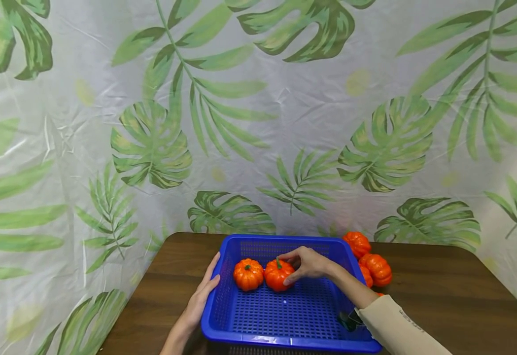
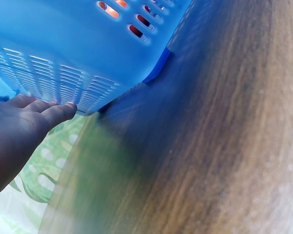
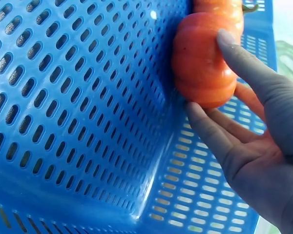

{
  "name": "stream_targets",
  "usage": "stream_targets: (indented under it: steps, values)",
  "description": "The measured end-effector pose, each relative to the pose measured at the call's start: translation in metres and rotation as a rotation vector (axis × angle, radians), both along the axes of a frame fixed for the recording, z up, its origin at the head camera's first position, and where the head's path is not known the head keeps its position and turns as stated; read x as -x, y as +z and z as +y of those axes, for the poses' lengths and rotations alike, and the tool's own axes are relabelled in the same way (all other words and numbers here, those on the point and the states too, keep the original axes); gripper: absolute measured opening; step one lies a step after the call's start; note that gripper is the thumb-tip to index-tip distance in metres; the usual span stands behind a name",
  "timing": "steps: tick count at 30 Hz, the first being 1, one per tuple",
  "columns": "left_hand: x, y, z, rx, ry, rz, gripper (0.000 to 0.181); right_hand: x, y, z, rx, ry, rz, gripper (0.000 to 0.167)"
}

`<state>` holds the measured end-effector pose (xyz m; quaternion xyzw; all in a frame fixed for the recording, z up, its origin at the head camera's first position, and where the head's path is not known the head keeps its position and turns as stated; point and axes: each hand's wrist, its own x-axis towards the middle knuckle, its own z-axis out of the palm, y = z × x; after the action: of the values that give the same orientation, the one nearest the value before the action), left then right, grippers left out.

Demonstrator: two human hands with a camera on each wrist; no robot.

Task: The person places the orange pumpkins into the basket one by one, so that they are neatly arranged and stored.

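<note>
A blue plastic basket (image 1: pixel 280 341) with slotted walls and floor stands on the table. Inside it, toward the back left, sit two small orange pumpkins side by side. My right hand (image 1: pixel 309 262) grips the right-hand pumpkin (image 1: pixel 276 278), thumb on one side and fingers on the other; the right wrist view shows this pumpkin (image 3: pixel 202 63) close to the basket floor. Its neighbour, the left pumpkin (image 1: pixel 248 276), has a green stem and is untouched. Along the outside of the basket's left wall lies my left hand (image 1: pixel 196 301), its fingers extended against the plastic (image 2: pixel 63 39).
Several more orange pumpkins (image 1: pixel 377 270) are gathered just outside the basket's right wall, partly hidden by its rim and my right forearm. The brown wooden table (image 1: pixel 444 291) extends to both sides. Behind it hangs a leaf-patterned cloth (image 1: pixel 307 113).
</note>
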<state>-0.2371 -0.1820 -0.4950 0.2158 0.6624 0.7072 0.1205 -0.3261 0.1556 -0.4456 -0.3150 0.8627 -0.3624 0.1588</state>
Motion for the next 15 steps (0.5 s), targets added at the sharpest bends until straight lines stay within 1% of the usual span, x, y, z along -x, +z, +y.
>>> stream_targets:
  steps: [4, 10, 15]
  values:
    - [0.000, 0.000, 0.000, 0.000, 0.003, -0.001, 0.061, 0.000, 0.000, 0.000, -0.003, -0.011, -0.012, 0.069]
    - [0.000, 0.000, 0.001, -0.002, 0.016, -0.011, 0.061, 0.001, 0.004, 0.004, -0.010, -0.039, 0.018, 0.069]
    - [-0.001, 0.001, 0.001, -0.003, 0.017, -0.020, 0.061, 0.001, 0.012, 0.008, 0.042, -0.085, -0.004, 0.068]
